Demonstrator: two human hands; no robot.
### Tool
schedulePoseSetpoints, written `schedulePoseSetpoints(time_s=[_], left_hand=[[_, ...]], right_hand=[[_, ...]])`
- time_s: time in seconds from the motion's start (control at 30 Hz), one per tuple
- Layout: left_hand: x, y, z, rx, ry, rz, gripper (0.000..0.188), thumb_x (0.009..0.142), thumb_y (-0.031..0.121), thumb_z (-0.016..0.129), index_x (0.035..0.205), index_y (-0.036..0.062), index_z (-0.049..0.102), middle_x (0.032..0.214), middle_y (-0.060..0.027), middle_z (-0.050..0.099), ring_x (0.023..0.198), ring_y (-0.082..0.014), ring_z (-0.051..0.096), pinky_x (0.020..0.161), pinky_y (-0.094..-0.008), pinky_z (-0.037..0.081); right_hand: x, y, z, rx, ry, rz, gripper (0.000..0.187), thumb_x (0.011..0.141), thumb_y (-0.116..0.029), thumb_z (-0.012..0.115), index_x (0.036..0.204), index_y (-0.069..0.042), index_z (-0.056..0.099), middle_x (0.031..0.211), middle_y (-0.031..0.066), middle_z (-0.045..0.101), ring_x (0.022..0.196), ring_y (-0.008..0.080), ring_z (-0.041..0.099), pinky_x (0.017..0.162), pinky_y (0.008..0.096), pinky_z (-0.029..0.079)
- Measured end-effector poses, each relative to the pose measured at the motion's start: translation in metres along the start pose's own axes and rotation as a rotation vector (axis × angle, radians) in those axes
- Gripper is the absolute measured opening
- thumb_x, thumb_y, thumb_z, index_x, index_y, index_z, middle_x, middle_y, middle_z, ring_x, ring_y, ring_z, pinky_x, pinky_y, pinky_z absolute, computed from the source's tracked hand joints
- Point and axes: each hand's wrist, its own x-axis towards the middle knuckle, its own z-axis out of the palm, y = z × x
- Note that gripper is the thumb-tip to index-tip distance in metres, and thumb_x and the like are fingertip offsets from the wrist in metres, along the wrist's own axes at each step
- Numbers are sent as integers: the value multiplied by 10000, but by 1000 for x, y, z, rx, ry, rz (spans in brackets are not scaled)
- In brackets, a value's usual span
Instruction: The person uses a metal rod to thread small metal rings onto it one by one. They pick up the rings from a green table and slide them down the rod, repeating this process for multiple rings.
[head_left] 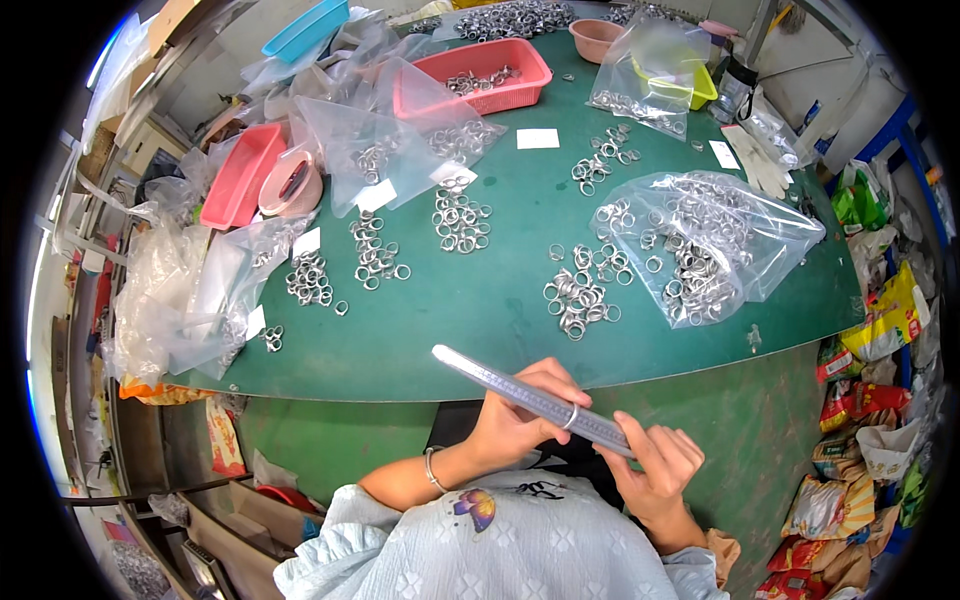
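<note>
Left grip (512,425) pinched round grey tapered stick (525,395), right grip (655,468) clamped on its thicker end, one ring (571,417) on it between them; many loose rings (578,302) and bagged rings (705,245) left beyond both grips on counter (460,330)

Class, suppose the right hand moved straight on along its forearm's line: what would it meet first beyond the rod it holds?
Past the rod, the right hand would probably reach the near edge of the green table first; if it clears that, the loose rings come next. Depth is unclear.
</note>
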Motion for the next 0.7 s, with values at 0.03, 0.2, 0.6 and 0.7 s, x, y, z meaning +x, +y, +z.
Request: schedulePoseSetpoints(time_s=[0.03, 0.2, 0.6, 0.7], left_hand=[[-1, -1, 1, -9, 9, 3, 403, 670, 230, 796, 952, -9, 636, 900, -96, 570, 820, -203, 576, 709, -323, 471], [-4, -2, 1, -79, 1, -6, 396, 703, 204, 782, 992, -5, 612, 920, -101, 558, 797, -170, 568, 665, -276, 470], [5, 12, -10, -103, -97, -138, 415, 723, 56, 753, 1107, -3, 609, 978, -82, 556, 899, -163, 557, 789, -284, 457], [2, 7, -16, -32, -120, -76, 396, 714, 45, 754, 1084, -6, 622, 970, -77, 556, 893, -160, 554, 781, -280, 458]], right_hand=[[0, 0, 1, 10, 6, 5, 385, 614, -212, 797, 963, -94, 688, 510, -1, 384, 391, 165, 368, 389, 294, 268], [1, -1, 5, 99, 5, 25, 379, 623, -218, 795, 964, -97, 687, 510, 2, 379, 394, 169, 372, 392, 296, 268], [3, 7, 9, 31, 16, -12, 370, 616, -220, 798, 953, -112, 693, 513, -1, 364, 402, 167, 361, 400, 299, 260], [4, 5, 9, 34, -2, -18, 367, 614, -221, 798, 951, -117, 694, 516, -2, 365, 406, 165, 362, 401, 299, 257]])
